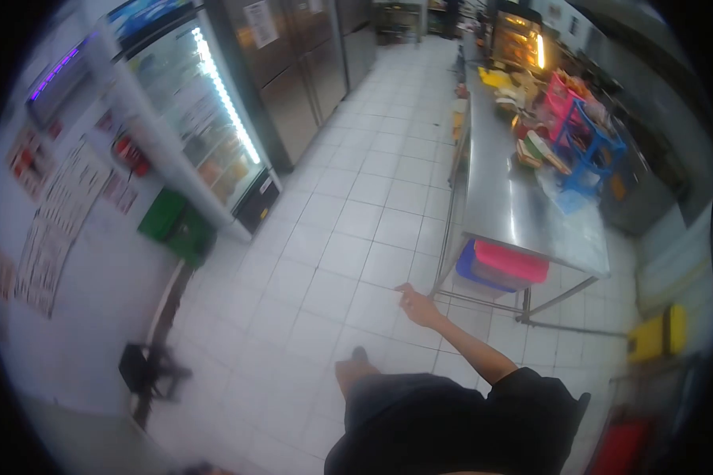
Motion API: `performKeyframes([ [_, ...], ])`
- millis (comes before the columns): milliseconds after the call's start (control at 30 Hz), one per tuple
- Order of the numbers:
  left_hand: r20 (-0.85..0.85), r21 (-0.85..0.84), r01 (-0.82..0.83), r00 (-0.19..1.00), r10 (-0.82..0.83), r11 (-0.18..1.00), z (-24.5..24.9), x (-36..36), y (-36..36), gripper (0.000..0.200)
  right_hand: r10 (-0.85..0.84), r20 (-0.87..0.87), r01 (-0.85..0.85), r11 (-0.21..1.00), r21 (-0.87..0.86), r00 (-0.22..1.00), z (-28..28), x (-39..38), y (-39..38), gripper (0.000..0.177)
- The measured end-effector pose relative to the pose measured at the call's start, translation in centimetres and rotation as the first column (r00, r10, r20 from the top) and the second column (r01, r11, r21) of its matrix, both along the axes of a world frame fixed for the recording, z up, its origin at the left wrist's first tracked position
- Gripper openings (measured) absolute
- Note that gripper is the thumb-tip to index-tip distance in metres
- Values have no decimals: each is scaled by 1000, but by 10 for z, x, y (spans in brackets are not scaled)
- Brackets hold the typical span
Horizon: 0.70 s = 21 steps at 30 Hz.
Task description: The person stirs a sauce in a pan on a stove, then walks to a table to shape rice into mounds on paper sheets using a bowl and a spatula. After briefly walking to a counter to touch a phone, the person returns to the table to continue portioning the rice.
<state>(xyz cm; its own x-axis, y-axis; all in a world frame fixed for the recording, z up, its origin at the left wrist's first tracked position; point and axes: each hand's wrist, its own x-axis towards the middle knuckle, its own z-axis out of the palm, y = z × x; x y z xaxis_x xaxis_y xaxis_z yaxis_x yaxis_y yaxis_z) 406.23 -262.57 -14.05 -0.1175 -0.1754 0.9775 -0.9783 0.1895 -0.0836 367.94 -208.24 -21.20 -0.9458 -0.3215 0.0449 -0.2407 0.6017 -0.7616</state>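
Observation:
My right hand reaches forward over the white tiled floor, slightly blurred. Its fingers are loosely bent, with one stretched out, and nothing shows in them. Nearest to it is the front corner of a long stainless steel table, just beyond the fingers and apart from them. Under that table sit plastic tubs with a pink one and a blue one. My left hand is out of view.
A blue plastic basket, pink bags and several packets crowd the table. A lit display fridge, steel cabinets, a green bin and a black stool line the left. At right stands a yellow box.

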Motion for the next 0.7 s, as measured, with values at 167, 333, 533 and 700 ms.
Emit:
performKeyframes([
  [167,-281,176,885,465,-840,431,-34,-411,-18,26,-494,291,390,852,349,819,-131,-17,83,48],
  [333,-557,558,739,-4,-830,-378,-73,-739,135,13,-588,465,87,677,731,662,-306,100,142,55],
  [533,-544,555,640,-204,-814,-531,-155,-959,264,10,-778,608,453,489,745,-159,-268,26,70,49],
  [700,-106,976,188,-24,-994,-109,-232,-1004,240,20,-292,835,-229,872,433,465,-375,-283,197,64],
])
